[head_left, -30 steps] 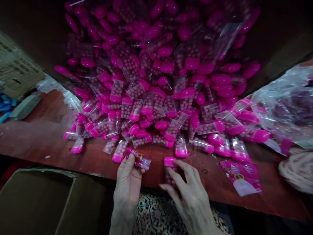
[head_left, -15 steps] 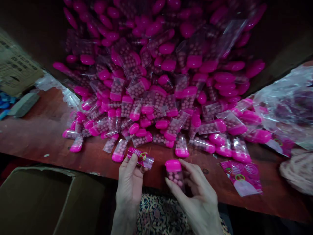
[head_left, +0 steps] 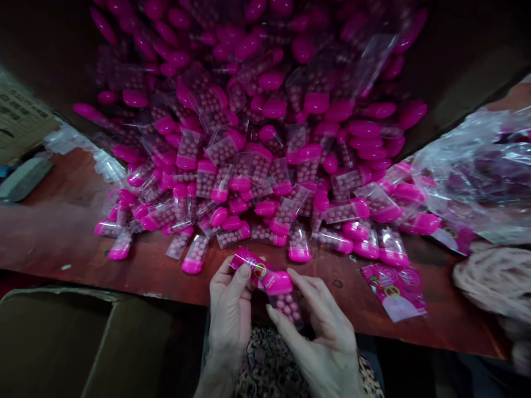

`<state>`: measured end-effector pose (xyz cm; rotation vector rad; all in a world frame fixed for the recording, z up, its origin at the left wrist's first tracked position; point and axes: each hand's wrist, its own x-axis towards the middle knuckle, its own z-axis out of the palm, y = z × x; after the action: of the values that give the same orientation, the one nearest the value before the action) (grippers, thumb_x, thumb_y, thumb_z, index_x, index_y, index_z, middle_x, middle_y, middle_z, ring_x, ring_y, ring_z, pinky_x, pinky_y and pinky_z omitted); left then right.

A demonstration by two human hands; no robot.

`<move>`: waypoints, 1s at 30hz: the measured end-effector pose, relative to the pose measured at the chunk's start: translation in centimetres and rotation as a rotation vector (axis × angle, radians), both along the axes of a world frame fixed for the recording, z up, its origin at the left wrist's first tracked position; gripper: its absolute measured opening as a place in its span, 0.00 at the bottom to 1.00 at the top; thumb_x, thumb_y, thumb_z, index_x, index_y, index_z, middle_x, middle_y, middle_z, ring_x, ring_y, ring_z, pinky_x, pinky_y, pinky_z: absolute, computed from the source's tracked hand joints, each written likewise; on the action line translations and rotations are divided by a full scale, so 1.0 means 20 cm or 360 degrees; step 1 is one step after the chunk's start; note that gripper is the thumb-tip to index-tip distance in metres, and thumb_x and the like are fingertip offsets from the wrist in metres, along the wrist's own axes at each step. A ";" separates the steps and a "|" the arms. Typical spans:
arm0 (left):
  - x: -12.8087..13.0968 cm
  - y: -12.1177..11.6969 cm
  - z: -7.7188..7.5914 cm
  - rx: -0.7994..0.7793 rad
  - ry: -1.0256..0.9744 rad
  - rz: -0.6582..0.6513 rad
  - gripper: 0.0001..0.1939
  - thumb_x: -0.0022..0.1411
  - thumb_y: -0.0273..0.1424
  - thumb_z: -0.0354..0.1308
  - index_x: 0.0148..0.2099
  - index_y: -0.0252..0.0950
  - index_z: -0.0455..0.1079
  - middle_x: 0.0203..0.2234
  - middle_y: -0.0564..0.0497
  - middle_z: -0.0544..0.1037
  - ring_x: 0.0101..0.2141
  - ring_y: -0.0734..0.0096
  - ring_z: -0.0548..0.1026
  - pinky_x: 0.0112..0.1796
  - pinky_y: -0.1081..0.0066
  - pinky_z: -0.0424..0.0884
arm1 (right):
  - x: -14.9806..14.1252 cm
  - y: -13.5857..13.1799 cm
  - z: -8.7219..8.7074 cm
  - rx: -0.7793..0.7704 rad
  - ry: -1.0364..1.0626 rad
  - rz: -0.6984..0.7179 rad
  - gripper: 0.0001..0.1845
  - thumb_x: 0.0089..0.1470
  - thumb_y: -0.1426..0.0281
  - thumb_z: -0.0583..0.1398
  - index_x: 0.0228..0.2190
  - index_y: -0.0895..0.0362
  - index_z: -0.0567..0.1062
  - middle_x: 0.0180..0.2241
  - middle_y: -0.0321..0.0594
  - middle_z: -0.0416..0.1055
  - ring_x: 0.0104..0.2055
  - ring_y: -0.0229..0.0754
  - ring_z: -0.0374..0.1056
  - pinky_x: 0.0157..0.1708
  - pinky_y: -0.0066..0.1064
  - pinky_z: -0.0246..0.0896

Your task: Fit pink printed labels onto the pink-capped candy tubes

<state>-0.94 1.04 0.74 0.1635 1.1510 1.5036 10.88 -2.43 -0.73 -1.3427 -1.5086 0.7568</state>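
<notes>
My left hand (head_left: 230, 309) pinches a small pink printed wrapper (head_left: 248, 263) at the near edge of the red-brown table (head_left: 62, 243). My right hand (head_left: 321, 326) grips a clear container of pink balls with a pink cap (head_left: 282, 293), cap end up. The cap touches the wrapper's open end. Behind my hands a big heap of the same pink-capped containers (head_left: 265, 143) covers the table. Both hands are closed on what they hold.
A stack of flat pink printed wrappers (head_left: 394, 290) lies to the right. A clear plastic bag (head_left: 477, 177) and a coil of pale rope (head_left: 493, 282) sit at far right. An open cardboard box (head_left: 62, 342) stands below the table at left. A grey block (head_left: 22, 179) lies far left.
My right hand lifted a container off the table and brought it left to the wrapper in my left hand. The two hands have come together.
</notes>
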 end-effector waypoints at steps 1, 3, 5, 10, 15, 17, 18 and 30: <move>0.00 0.00 0.00 0.0018 0.0030 -0.0014 0.10 0.44 0.30 0.70 0.30 0.33 0.75 0.23 0.50 0.79 0.22 0.74 0.74 0.26 0.76 0.71 | 0.01 0.00 0.00 0.0011 -0.0013 0.0013 0.25 0.51 0.75 0.62 0.52 0.54 0.68 0.40 0.42 0.68 0.40 0.40 0.70 0.37 0.29 0.71; 0.01 0.00 0.00 0.0042 0.0073 -0.0053 0.09 0.46 0.31 0.69 0.30 0.33 0.75 0.23 0.50 0.79 0.23 0.74 0.75 0.27 0.76 0.72 | 0.03 0.01 0.01 0.0014 -0.0015 0.0040 0.27 0.51 0.75 0.62 0.53 0.53 0.68 0.40 0.41 0.68 0.39 0.39 0.70 0.37 0.28 0.71; 0.02 0.00 0.01 0.0052 0.0103 -0.0105 0.09 0.48 0.32 0.68 0.31 0.33 0.75 0.24 0.49 0.79 0.23 0.73 0.75 0.29 0.74 0.72 | 0.04 0.01 0.01 0.0011 -0.0004 0.0046 0.28 0.51 0.76 0.62 0.54 0.51 0.67 0.41 0.41 0.67 0.39 0.39 0.70 0.36 0.28 0.71; 0.06 -0.01 0.02 0.0062 0.0120 -0.0188 0.11 0.47 0.33 0.69 0.33 0.34 0.77 0.26 0.48 0.81 0.27 0.70 0.77 0.33 0.72 0.72 | 0.05 0.01 0.00 0.0030 -0.0025 -0.0028 0.29 0.52 0.76 0.61 0.55 0.50 0.66 0.42 0.42 0.66 0.40 0.40 0.69 0.37 0.30 0.71; 0.09 -0.01 0.03 0.0063 0.0092 -0.0301 0.09 0.50 0.27 0.67 0.37 0.35 0.77 0.28 0.49 0.81 0.29 0.72 0.77 0.36 0.74 0.72 | 0.05 0.00 -0.01 0.0107 -0.0088 -0.0005 0.31 0.52 0.76 0.62 0.57 0.51 0.64 0.41 0.42 0.67 0.41 0.40 0.70 0.37 0.30 0.72; 0.10 -0.01 0.04 0.0076 0.0050 -0.0333 0.11 0.51 0.26 0.65 0.40 0.35 0.76 0.30 0.49 0.81 0.30 0.71 0.78 0.36 0.73 0.72 | 0.05 0.00 -0.01 0.0070 -0.0052 -0.0001 0.31 0.52 0.75 0.62 0.57 0.51 0.65 0.41 0.42 0.68 0.40 0.41 0.70 0.38 0.30 0.72; 0.11 -0.01 0.04 0.0086 0.0027 -0.0355 0.11 0.52 0.27 0.65 0.41 0.36 0.76 0.30 0.49 0.81 0.30 0.70 0.78 0.36 0.72 0.72 | 0.04 -0.01 -0.02 0.0044 -0.0021 -0.0017 0.31 0.52 0.75 0.62 0.57 0.51 0.65 0.41 0.42 0.70 0.41 0.41 0.71 0.39 0.32 0.72; 0.07 -0.02 0.00 0.0034 -0.0002 -0.0683 0.13 0.42 0.29 0.72 0.34 0.35 0.77 0.26 0.49 0.81 0.25 0.69 0.78 0.30 0.72 0.73 | 0.05 -0.03 -0.03 -0.0494 0.0790 -0.0087 0.42 0.47 0.72 0.67 0.60 0.49 0.58 0.37 0.39 0.75 0.30 0.38 0.74 0.32 0.28 0.74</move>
<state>0.45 0.67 0.68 0.3980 1.0211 1.1346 11.87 -2.98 -1.35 -1.2861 -0.9851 1.2227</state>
